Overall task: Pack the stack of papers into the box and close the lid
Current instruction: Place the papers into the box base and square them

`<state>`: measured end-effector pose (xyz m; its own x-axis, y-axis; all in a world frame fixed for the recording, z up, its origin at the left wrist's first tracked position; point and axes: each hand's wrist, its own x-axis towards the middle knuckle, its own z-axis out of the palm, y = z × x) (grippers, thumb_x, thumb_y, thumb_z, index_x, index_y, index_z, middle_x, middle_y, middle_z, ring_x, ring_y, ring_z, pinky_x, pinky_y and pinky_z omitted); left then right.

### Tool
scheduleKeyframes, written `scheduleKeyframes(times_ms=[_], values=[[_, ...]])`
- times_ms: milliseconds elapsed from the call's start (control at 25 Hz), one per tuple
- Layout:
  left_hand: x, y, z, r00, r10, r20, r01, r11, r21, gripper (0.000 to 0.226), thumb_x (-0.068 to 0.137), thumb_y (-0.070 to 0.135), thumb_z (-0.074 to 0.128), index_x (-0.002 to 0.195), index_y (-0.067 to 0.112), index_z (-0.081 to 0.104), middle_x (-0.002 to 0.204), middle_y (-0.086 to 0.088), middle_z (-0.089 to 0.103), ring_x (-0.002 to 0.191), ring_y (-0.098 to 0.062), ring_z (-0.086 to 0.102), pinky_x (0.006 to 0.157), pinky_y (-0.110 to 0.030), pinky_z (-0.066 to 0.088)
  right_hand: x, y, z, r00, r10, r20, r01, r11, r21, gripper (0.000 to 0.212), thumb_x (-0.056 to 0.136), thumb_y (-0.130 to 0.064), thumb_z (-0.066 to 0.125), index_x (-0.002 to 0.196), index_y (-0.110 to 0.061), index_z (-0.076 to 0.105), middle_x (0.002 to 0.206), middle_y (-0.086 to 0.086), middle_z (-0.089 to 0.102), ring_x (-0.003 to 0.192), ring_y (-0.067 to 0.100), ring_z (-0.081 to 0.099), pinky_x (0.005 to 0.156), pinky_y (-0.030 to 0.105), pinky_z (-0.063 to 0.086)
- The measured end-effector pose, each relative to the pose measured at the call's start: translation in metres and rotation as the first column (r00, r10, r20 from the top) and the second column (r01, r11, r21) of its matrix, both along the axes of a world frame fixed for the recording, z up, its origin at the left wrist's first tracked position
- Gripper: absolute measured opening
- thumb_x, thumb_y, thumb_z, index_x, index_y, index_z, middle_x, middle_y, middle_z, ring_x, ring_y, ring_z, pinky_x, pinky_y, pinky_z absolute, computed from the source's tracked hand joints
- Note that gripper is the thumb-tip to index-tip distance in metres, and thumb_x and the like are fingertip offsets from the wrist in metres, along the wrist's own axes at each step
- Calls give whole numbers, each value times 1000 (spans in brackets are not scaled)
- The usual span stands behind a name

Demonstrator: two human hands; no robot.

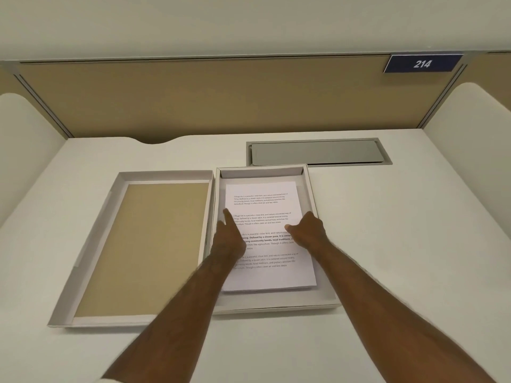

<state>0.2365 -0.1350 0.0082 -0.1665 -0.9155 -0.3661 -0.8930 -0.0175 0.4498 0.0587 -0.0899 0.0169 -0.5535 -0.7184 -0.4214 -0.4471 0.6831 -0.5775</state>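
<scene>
neatly squared printed papers (265, 211) in box (309, 189)

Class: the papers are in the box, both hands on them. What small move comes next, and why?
Probably lift the left hand and right hand off the papers, then reach for the lid: the stack already lies inside the box, and the lid lies open beside it.

One box (311, 189), one lid (96, 258), one stack of papers (265, 205), two hands, one number sign (422, 63)
</scene>
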Motion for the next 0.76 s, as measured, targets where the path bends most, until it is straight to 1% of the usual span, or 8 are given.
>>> scheduleKeyframes(times_ms=[80,120,240,320,400,440,520,760], values=[[-2,4,3,999,-33,-33,32,999,-21,84,92,2,49,156,10,-5,159,-27,16,137,-42,39,105,-43,41,0,5,3,998,61,-23,-61,998,-7,71,82,-32,69,134,2,34,132,19,56,121,35,54,91,36,47],[0,7,3,996,-63,-57,60,997,-44,82,94,7,51,156,11,-4,160,-25,12,142,-40,33,109,-43,37,2,10,4,994,103,-37,-104,994,-35,76,81,-33,70,136,1,30,132,18,55,122,34,54,93,37,47],[14,24,-6,984,-152,-96,145,987,-73,85,94,38,55,156,17,0,164,-17,2,151,-34,12,118,-45,25,12,33,4,956,267,-122,-287,940,-185,85,66,-43,79,132,-10,37,125,11,56,117,28,54,92,37,49],[24,40,-12,976,-215,-43,213,976,-44,107,81,55,66,156,20,-1,164,-15,-5,151,-35,8,117,-47,26,20,46,1,895,402,-194,-426,899,-102,113,51,-62,77,140,-15,25,136,11,43,129,32,42,103,45,43],[32,48,-14,968,-250,-28,250,968,5,129,65,62,76,156,22,-5,164,-12,-12,152,-34,5,116,-48,28,26,54,-3,823,527,-212,-526,848,62,135,50,-64,79,149,-12,3,155,17,14,145,39,12,117,52,24],[34,49,-15,964,-263,-26,264,964,25,136,59,63,80,156,24,-7,164,-11,-16,152,-34,4,116,-48,28,27,57,-6,805,556,-204,-544,831,120,138,52,-60,81,150,-12,-4,158,18,2,147,41,1,119,52,17],[38,50,-16,952,-306,2,305,951,42,145,51,58,87,156,26,-8,163,-9,-22,152,-34,5,116,-49,29,31,64,-8,806,564,-181,-535,824,185,143,52,-53,85,150,-14,-10,159,17,-11,146,43,-6,118,53,17],[40,55,-20,925,-363,114,363,932,19,129,62,33,89,156,22,2,162,-10,-22,149,-32,16,114,-45,37,44,77,-20,798,545,-259,-492,836,243,125,69,-23,79,150,-25,-16,160,10,-19,146,46,1,105,49,40]])
